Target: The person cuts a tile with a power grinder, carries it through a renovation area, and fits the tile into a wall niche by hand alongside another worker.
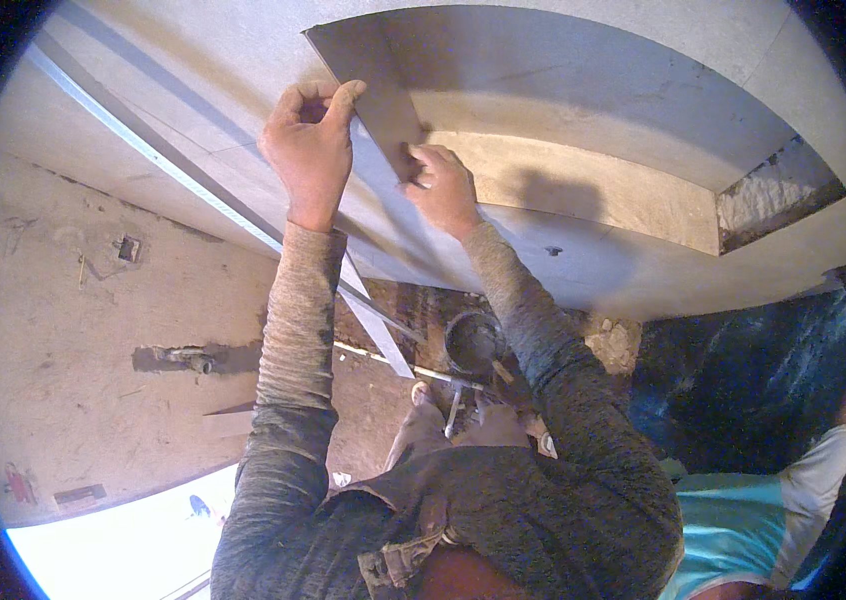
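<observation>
A long niche (568, 185) is set into the grey tiled wall in front of me. A narrow grey tile piece (385, 108) stands at the niche's left end. My left hand (313, 150) has its thumb and fingers closed on the front edge of that piece, at about mid-height. Lower down, my right hand (443, 188) is closed around the bottom end of the same piece, its fingertips partly hidden behind the edge. Pale tile lines the niche floor, while the right end (783, 195) shows rough, whitish masonry.
A long metal straightedge (158, 155) slants along the wall at left. Below me are a dark bucket (475, 342) and a pale strip (375, 325). Pipe fittings (193, 358) sit in the left wall. Another person in a turquoise shirt (733, 530) is at lower right, beside a dark sheet (743, 375).
</observation>
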The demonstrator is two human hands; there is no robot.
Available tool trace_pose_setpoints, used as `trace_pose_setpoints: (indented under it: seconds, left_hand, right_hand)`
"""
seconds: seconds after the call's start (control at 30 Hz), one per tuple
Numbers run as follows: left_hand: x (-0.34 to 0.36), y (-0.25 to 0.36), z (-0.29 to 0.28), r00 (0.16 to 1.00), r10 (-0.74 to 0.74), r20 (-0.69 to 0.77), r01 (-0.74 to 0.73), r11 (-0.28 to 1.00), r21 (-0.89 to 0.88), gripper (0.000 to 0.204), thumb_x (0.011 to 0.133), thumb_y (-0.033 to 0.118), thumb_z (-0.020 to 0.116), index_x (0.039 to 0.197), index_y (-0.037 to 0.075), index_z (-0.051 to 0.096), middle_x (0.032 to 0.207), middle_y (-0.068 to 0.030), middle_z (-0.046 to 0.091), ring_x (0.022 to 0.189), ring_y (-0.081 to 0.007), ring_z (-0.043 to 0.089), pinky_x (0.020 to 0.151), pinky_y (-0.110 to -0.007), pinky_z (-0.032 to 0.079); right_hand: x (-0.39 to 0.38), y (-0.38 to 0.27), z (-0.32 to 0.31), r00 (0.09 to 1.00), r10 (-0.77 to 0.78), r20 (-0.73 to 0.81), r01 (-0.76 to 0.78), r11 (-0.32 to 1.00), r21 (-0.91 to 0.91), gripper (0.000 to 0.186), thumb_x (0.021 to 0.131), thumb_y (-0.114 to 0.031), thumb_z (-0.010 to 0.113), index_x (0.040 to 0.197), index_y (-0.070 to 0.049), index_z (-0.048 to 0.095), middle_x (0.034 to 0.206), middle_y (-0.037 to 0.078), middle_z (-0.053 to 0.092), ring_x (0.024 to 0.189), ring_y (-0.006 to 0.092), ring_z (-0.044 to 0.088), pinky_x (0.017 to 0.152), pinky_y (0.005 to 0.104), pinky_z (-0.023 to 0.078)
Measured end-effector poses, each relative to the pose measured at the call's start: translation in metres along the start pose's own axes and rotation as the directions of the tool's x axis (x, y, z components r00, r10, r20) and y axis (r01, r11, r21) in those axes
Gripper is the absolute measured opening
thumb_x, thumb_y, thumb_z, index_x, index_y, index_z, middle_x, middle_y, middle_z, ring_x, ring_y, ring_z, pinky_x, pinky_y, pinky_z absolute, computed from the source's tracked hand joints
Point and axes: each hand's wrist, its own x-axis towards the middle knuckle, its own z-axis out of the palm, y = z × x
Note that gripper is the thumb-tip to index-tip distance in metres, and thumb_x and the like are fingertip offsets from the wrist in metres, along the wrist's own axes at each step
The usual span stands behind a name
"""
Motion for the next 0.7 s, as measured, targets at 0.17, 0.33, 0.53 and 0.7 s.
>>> trace_pose_setpoints:
  seconds: [0.17,0.33,0.53,0.7]
  left_hand:
    - [0.0,0.009,-0.002,1.0,0.005,0.004,-0.005,0.999,0.034,0.024,0.079,0.019,0.087,0.081,0.0,0.072,0.068,-0.0034,0.069,0.06,-0.0086,0.061,0.057,-0.025,0.049]
    - [0.002,0.005,-0.002,1.0,-0.003,0.004,0.003,0.997,0.076,0.026,0.079,0.021,0.086,0.081,-0.001,0.073,0.067,-0.0044,0.069,0.06,-0.0095,0.062,0.057,-0.026,0.049]
    - [0.0,0.01,-0.004,0.999,-0.047,-0.005,0.047,0.994,0.098,0.025,0.079,0.02,0.087,0.079,-0.001,0.072,0.066,-0.0045,0.069,0.06,-0.0094,0.062,0.057,-0.025,0.049]
    - [0.001,0.013,-0.004,0.997,-0.071,0.024,0.07,0.997,0.008,0.023,0.08,0.016,0.087,0.079,-0.001,0.071,0.067,-0.0045,0.07,0.061,-0.0089,0.062,0.057,-0.024,0.048]
  right_hand:
    - [0.004,0.002,-0.001,0.999,0.017,0.04,-0.021,0.995,0.093,0.059,0.075,-0.007,0.084,0.128,0.001,0.059,0.127,0.017,0.059,0.111,0.0268,0.067,0.089,0.035,0.061]
    - [0.007,0.012,0.008,0.999,0.009,-0.05,-0.005,0.996,0.084,0.053,0.068,-0.02,0.083,0.118,-0.012,0.066,0.106,0.01,0.067,0.104,0.0329,0.063,0.088,0.0451,0.053]
    - [0.007,0.003,0.003,0.999,0.036,-0.021,-0.035,0.997,0.071,0.055,0.068,-0.024,0.086,0.118,-0.013,0.066,0.104,0.01,0.067,0.102,0.0342,0.062,0.088,0.0463,0.052]
    - [0.005,0.002,0.003,0.998,-0.003,-0.058,0.005,0.999,0.035,0.055,0.068,-0.026,0.087,0.116,-0.013,0.065,0.109,0.011,0.068,0.106,0.0354,0.062,0.091,0.0455,0.051]
